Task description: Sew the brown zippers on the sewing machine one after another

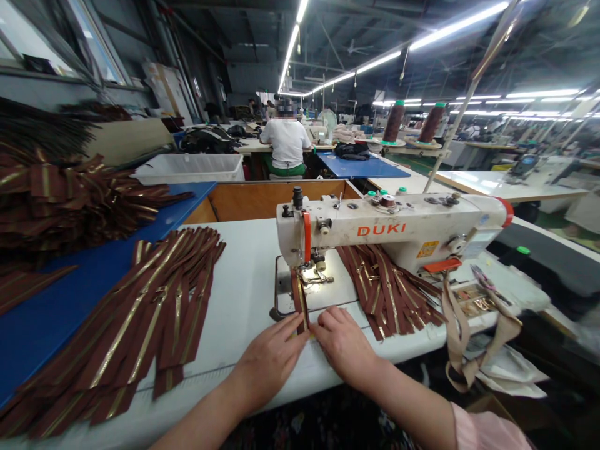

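A brown zipper (pixel 300 300) with gold teeth runs lengthwise under the presser foot of the white sewing machine (pixel 347 228). My left hand (pixel 274 350) has its fingers on the near end of this zipper, from the left side. From the right, my right hand (pixel 344 344) has its fingers bent and pressed together at the same end. Both hands rest on the table close to its front edge, fingertips almost meeting. The exact grip of the fingertips is partly hidden.
Brown zippers (pixel 126 325) lie in a long heap at left, with a larger pile (pixel 70 194) on the blue board behind. More zippers (pixel 389 290) lie under the machine arm. Scissors (pixel 482 277) and a small parts tray (pixel 473 303) sit right. A person (pixel 285 144) sits ahead.
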A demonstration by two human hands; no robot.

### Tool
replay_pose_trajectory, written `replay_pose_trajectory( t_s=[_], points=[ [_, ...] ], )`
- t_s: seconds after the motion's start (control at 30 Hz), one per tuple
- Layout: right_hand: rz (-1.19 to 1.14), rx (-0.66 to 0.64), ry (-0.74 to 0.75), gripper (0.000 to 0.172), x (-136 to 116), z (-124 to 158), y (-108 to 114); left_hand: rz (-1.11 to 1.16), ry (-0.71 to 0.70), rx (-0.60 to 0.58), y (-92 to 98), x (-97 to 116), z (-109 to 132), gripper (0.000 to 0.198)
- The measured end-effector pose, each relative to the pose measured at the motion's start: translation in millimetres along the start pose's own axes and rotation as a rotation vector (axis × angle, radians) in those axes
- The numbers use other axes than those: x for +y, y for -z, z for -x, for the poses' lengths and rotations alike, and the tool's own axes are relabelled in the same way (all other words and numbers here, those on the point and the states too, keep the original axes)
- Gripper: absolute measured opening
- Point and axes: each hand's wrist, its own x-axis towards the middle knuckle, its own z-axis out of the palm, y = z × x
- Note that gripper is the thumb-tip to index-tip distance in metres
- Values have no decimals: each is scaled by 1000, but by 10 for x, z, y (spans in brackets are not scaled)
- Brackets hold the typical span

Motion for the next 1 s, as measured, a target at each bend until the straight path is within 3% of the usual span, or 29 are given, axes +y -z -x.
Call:
replay_pose_trajectory(
  t_s=[0.27, 0.57, 0.77, 0.87, 1.0],
  points=[
    [68, -47, 72, 12, -5, 20, 29, 129, 115, 14, -62, -18, 31, 39],
    [44, -73, 87, 12, 13, 22, 52, 154, 139, -73, -66, 27, -56, 35],
    [-233, -47, 93, 19, 162, 44, 83, 132, 103, -77, -56, 22, -33, 34],
    [-363, 9, 17, 21, 274, -81, 71, 124, 93, -89, -62, 15, -23, 36],
    [-262, 64, -114, 20, 341, -380, -19, 115, 95, -113, -61, 18, -29, 37]
  ],
)
